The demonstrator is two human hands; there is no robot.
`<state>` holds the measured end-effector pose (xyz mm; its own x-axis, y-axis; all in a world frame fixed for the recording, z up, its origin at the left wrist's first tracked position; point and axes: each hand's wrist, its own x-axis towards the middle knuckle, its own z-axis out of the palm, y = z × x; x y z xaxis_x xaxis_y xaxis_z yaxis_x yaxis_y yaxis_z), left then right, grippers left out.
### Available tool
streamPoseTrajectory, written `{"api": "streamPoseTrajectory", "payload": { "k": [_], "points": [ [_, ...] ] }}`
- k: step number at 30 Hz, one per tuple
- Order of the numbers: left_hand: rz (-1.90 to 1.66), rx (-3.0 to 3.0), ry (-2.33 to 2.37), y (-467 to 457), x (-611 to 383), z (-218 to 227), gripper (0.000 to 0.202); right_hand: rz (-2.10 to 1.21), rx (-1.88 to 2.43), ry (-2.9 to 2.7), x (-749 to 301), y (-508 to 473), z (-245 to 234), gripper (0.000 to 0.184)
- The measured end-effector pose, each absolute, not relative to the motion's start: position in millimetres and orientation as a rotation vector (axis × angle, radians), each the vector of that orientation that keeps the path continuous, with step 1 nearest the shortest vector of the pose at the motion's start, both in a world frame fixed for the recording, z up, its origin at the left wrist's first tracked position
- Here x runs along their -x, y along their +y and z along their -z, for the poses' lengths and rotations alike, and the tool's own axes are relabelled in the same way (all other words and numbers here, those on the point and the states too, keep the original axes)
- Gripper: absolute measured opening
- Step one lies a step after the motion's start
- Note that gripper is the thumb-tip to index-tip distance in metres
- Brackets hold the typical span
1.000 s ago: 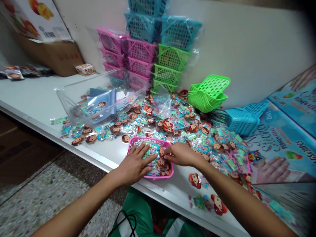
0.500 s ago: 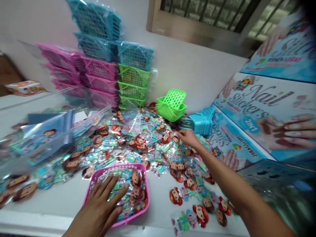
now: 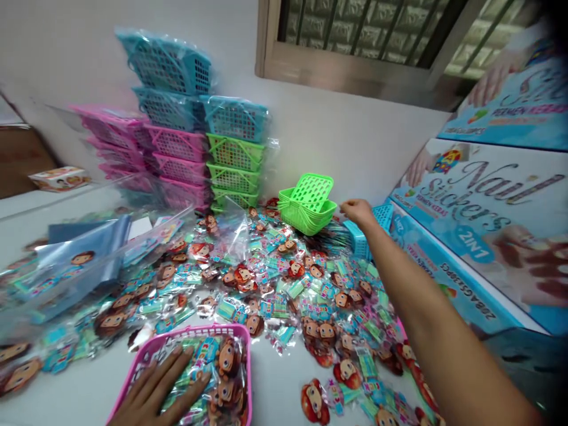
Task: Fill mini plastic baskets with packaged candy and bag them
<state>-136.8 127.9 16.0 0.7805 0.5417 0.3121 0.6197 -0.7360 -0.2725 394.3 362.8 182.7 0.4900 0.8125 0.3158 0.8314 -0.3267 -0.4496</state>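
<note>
My left hand (image 3: 160, 387) lies flat with spread fingers on the clear packets (image 3: 226, 361) inside a pink basket (image 3: 248, 378) at the front edge. These packets show cartoon heads and green sticks. At the back right my right hand (image 3: 357, 211) is raised in front of the blue baskets (image 3: 357, 239), partly covering them. Its fingers are curled together; whatever they may hold is hidden. Just left of it stand nested green baskets (image 3: 306, 220) with a perforated green piece (image 3: 313, 190) on top. A pile of thin dark strips (image 3: 331, 241) lies below the hand.
Loose packets (image 3: 246, 275) cover much of the white table (image 3: 275, 387). Wrapped stacks of blue, pink and green baskets (image 3: 177, 145) stand against the wall. Nail sticker boxes (image 3: 492, 201) rise at the right. A blue plastic bag (image 3: 80, 266) lies at the left.
My right hand has risen from the packets and moved right to the blue baskets. My left hand stays on the filled pink basket. The view has shifted, so the scene sits lower.
</note>
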Motion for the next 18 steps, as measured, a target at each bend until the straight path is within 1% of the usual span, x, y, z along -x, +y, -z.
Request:
{"api": "streamPoseTrajectory", "payload": {
  "k": [3,5,7,10,12,18],
  "points": [
    [0.186,2.686,-1.118,114,127,-50,0.061,0.107,2.151,-1.398,-365,380,-197,0.031],
    [0.079,2.818,-1.169,108,123,-70,0.057,0.118,2.148,-1.427,-354,389,-199,0.033],
    [0.016,2.903,-1.283,106,122,-82,0.056,0.151,2.156,-1.442,-350,398,-197,0.034],
    [0.001,2.983,-1.406,104,125,-82,0.058,0.304,2.19,-1.478,-348,403,-189,0.033],
    [0.011,3.011,-1.439,103,125,-78,0.059,0.317,2.117,-1.518,-344,395,-184,0.032],
    [0.02,3.036,-1.445,105,121,-75,0.052,0.041,1.732,-1.622,-303,326,-170,0.028]
  ]
}}
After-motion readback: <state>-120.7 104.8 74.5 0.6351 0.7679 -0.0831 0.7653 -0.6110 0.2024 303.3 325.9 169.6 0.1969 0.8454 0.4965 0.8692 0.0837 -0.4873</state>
